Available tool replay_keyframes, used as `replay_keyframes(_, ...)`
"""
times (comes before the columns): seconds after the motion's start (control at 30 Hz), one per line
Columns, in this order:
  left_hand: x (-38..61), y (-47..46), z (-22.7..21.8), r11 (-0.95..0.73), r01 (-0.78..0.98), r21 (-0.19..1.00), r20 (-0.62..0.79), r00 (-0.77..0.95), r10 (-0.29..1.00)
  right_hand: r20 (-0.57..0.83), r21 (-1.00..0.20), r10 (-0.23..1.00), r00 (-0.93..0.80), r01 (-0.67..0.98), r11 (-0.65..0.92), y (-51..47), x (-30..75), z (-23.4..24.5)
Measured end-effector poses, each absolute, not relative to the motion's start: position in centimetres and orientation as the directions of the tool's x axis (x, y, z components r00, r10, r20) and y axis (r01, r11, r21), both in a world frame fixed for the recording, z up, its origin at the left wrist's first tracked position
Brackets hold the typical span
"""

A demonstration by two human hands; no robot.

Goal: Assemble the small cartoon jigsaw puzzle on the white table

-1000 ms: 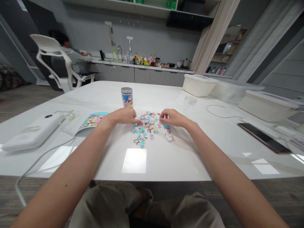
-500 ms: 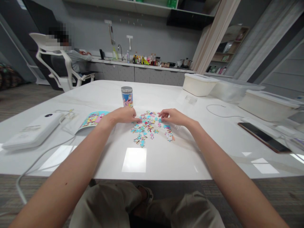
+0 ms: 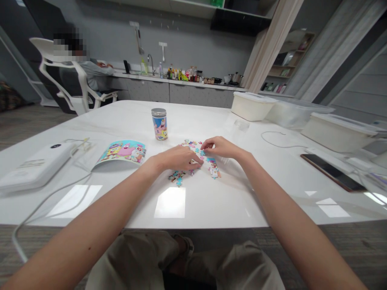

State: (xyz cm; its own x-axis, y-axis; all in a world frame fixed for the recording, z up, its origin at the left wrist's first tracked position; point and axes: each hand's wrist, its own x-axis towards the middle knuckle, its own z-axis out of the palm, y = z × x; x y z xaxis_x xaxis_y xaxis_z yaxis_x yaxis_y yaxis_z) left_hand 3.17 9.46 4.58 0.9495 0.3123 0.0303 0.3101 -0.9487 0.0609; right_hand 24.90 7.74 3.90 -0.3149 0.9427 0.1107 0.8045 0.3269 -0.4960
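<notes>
Loose jigsaw puzzle pieces [image 3: 179,177] lie in a pile on the white table, partly covered by my left hand [image 3: 181,158]. Thumb and index finger of that hand come together at the pile's right side, pinching what looks like a puzzle piece. My right hand [image 3: 220,147] is curled at the pile's upper right, its fingertips closed at a small blue piece [image 3: 202,153]. Just below it lies a joined strip of pieces [image 3: 214,168]. A curved picture sheet [image 3: 123,153] with cartoon figures rests left of my left hand. Behind the pile stands a cartoon-printed can [image 3: 159,125] with a metal lid.
On the left lies a white device [image 3: 33,165] with cables. A phone [image 3: 332,172] and a thin cable [image 3: 266,139] are on the right, with lidded plastic boxes [image 3: 252,106] behind. A person sits in a white-framed chair [image 3: 80,86] by the kitchen counter.
My left hand has moved right and slightly down across the pile, covering many pieces and uncovering the can and the picture sheet. My right hand has stayed almost in place.
</notes>
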Motion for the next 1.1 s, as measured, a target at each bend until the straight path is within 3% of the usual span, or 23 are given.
replay_keyframes(0.33,2.6,10.6,4.5,-0.898,0.439,-0.016,0.064,0.897,0.438,0.042,-0.541,0.95,-0.308,0.793,0.281,7.0,24.3,4.7)
replay_keyframes(1.1,2.7,10.3,4.3,-0.897,0.441,-0.034,0.07,0.896,0.438,0.011,-0.568,0.927,-0.374,0.761,0.313,6.8,24.3,4.9)
